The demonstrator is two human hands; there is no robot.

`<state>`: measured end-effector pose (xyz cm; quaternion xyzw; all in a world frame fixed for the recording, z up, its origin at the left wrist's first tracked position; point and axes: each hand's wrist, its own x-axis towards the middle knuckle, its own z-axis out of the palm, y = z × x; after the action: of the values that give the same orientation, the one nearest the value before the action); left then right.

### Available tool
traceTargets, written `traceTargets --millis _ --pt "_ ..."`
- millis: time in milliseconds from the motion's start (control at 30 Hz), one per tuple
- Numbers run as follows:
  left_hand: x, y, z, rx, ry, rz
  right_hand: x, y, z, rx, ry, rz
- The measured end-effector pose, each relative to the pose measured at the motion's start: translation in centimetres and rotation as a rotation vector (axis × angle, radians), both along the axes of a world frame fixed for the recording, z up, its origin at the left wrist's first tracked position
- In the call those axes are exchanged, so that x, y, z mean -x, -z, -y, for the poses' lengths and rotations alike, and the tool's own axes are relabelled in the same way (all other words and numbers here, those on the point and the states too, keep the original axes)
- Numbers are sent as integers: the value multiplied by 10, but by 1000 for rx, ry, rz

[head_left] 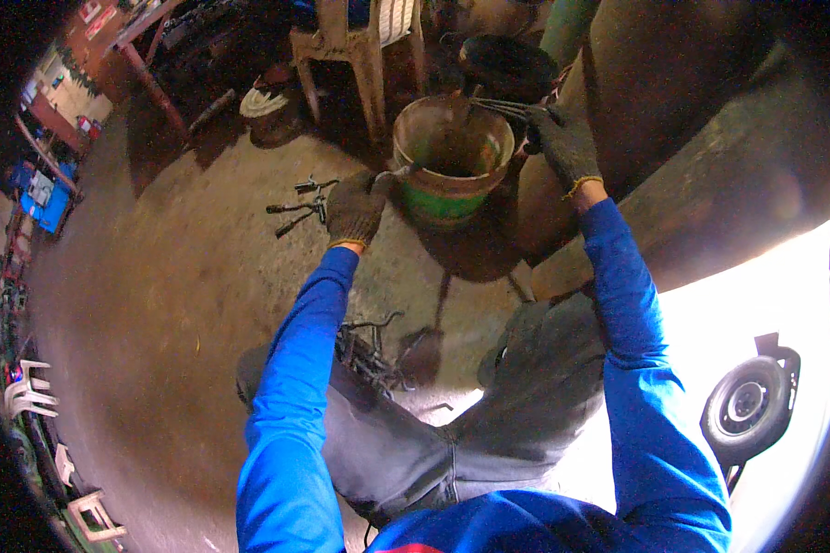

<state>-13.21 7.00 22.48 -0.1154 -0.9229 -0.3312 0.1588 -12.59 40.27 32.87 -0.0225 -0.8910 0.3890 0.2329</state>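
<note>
My left hand [352, 208], in a dark knitted glove, is closed in a fist just left of the bucket [452, 205]. Bent metal rods with dark ends [297, 210] stick out on its left side, and a greyish tip shows by the thumb. The fingers hide how the rods are gripped. My right hand [563, 140], gloved alike, is closed on thin metal rods [502, 107] that reach over the bucket's far right rim. The bucket is worn, brownish inside and green outside, with a dark bottom.
A pile of dark bent metal parts [371, 355] lies on the floor between my legs. Beyond the bucket are a plastic chair [346, 41] and a dark round container [507, 63]. Large curved brown surfaces [710, 184] stand on the right, near a wheel [745, 398].
</note>
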Motion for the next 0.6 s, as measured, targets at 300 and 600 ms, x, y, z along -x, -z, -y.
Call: traceTargets --millis 300,600 --pt "9 20 28 69 60 -81 -22 -19 56 -80 -185 -28" --pt "4 13 35 -262 120 184 -35 -14 90 -221 -370 -83"
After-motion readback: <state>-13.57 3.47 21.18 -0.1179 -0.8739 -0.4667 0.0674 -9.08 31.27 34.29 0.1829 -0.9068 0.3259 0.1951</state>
